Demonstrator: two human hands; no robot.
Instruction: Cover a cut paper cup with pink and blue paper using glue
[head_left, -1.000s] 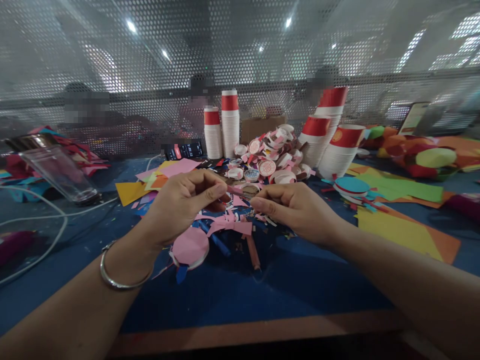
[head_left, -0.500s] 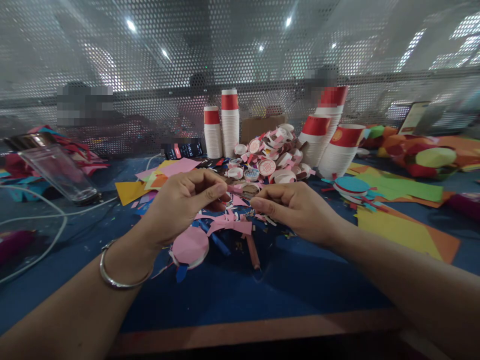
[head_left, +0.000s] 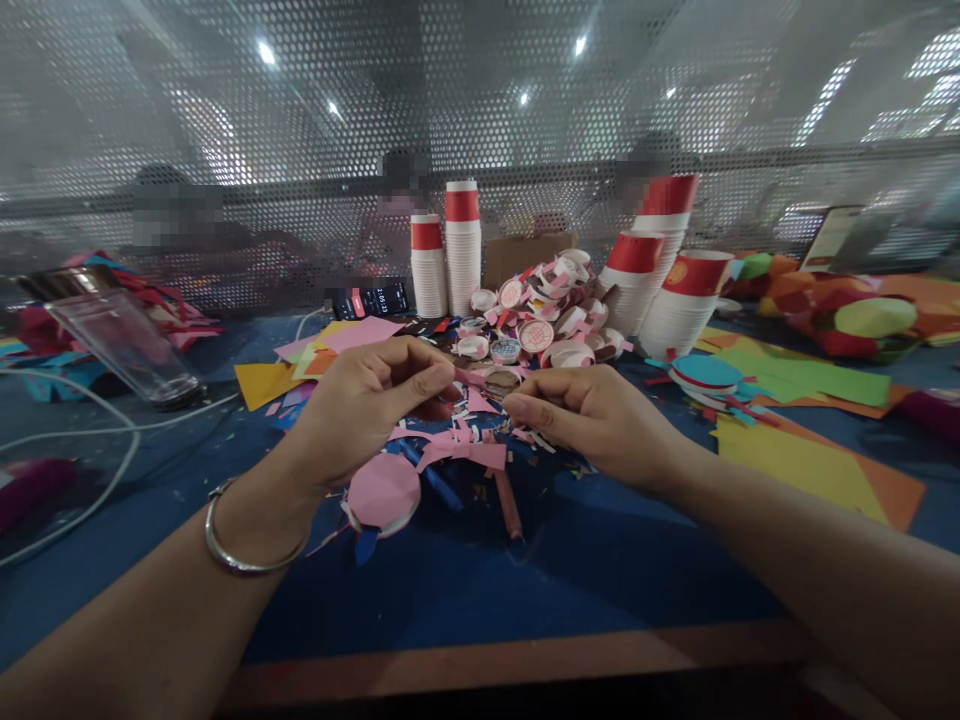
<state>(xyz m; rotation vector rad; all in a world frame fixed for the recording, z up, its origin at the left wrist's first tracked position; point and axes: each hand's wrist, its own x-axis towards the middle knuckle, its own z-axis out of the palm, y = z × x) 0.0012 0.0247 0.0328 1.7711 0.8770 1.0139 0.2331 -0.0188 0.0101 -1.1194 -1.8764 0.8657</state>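
Observation:
My left hand (head_left: 382, 400), with a silver bangle on the wrist, pinches a small pink paper strip (head_left: 470, 377) between thumb and fingers. To its right, my right hand (head_left: 592, 415) is closed in a pinch; what its fingertips hold, if anything, is too small to make out. The two hands are apart. Below and between them lie pink paper strips (head_left: 469, 450). A pink paper disc (head_left: 384, 488) on a white round piece rests beneath my left hand. A brown-red stick (head_left: 508, 505) and a blue stick (head_left: 439, 482) lie close by.
Stacked paper cups (head_left: 463, 250) and a pile of cut cup bottoms (head_left: 551, 310) stand at the back. A glass bottle (head_left: 124, 340), white cable (head_left: 124, 430) and phone (head_left: 371, 300) are leftward. Rightward are a blue disc (head_left: 705, 371) and yellow paper (head_left: 795, 460). Behind is perforated metal (head_left: 300, 150).
The whole view has shifted very slightly. Both hands keep nearly the same pose and place over the table.

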